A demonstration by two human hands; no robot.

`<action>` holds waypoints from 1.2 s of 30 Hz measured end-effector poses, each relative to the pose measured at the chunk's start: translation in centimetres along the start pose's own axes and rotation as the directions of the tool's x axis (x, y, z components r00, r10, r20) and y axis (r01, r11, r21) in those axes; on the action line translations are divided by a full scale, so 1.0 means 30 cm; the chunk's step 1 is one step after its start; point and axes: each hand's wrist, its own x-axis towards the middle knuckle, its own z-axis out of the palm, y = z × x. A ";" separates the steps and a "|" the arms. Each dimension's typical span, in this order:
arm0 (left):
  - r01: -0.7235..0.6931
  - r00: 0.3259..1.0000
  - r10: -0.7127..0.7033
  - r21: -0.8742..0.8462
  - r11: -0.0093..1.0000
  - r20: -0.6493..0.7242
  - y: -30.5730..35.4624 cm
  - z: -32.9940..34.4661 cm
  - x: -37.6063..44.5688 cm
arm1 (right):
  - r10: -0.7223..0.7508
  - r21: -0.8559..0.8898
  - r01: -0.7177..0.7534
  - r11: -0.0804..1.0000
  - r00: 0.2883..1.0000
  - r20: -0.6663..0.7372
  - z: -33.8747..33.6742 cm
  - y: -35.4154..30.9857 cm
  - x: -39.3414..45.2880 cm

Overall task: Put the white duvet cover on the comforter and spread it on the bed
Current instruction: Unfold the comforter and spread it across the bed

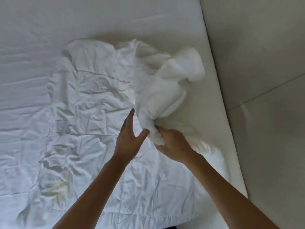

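A wrinkled white duvet cover (92,116) lies spread flat over the bed (33,38). A bunched, twisted part of white fabric (166,90) rises from it toward the bed's right edge, blurred at its far end. My right hand (171,146) grips the narrow lower end of that bunch. My left hand (130,136) hovers just left of the bunch, fingers straight and thumb spread, holding nothing. I cannot tell the comforter apart from the cover.
The bed's right edge (219,103) runs diagonally from top to bottom right. Beyond it lies a pale tiled floor (267,80) with a grout line. A faint yellowish stain (57,187) marks the cover at lower left.
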 end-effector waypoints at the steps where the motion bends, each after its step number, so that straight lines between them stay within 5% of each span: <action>1: -0.047 0.999 0.047 -0.040 0.998 0.005 0.031 -0.024 -0.027 | -0.028 -0.004 0.028 1.000 0.999 0.031 0.015 -0.057 -0.035; 7: -0.005 0.999 0.020 -0.305 0.952 0.045 0.084 -0.245 -0.333 | -0.157 -0.149 0.173 0.974 0.981 0.114 0.090 -0.295 -0.249; 10: -0.015 0.999 0.017 0.036 0.999 -0.037 0.071 -0.344 -0.450 | -0.259 -0.208 0.297 0.932 0.947 0.191 0.230 -0.465 -0.409; 12: -0.060 0.997 0.073 0.336 0.940 -0.025 0.013 -0.405 -0.543 | -0.293 -0.250 0.341 0.906 0.933 0.208 0.350 -0.581 -0.525; 14: -0.087 0.996 0.091 0.452 0.888 0.012 -0.077 -0.478 -0.677 | -0.279 -0.230 0.325 0.917 0.937 0.210 0.480 -0.673 -0.653; 17: -0.032 0.996 0.054 0.292 0.956 -0.065 -0.293 -0.626 -0.941 | -0.017 -0.140 0.060 0.988 0.957 0.291 0.637 -0.775 -0.859; 19: 0.040 0.994 -0.024 0.146 0.989 -0.108 -0.454 -0.730 -1.123 | 0.164 0.084 -0.204 0.975 0.925 0.343 0.691 -0.826 -0.977; 21: 0.103 0.990 -0.098 0.046 0.994 -0.100 -0.591 -0.806 -1.269 | 0.304 0.265 -0.353 0.897 0.930 0.207 0.709 -0.899 -1.035; 25: 0.017 0.999 -0.013 0.110 0.994 -0.029 -0.704 -0.864 -1.423 | 0.604 0.576 -0.444 0.686 0.789 -0.111 0.716 -1.099 -0.936; 30: -0.161 0.986 0.154 0.112 0.981 0.070 -0.760 -0.956 -1.517 | 0.712 0.732 -0.558 0.391 0.687 0.145 0.770 -1.276 -0.651; 34: -0.218 0.969 0.201 0.107 0.970 0.143 -0.860 -1.079 -1.478 | 0.742 0.760 -0.541 0.360 0.660 0.119 0.987 -1.079 -0.444; 36: -0.237 0.956 0.212 0.105 0.966 0.204 -0.918 -1.148 -1.439 | 0.763 0.756 -0.583 0.297 0.621 0.179 1.013 -1.227 -0.422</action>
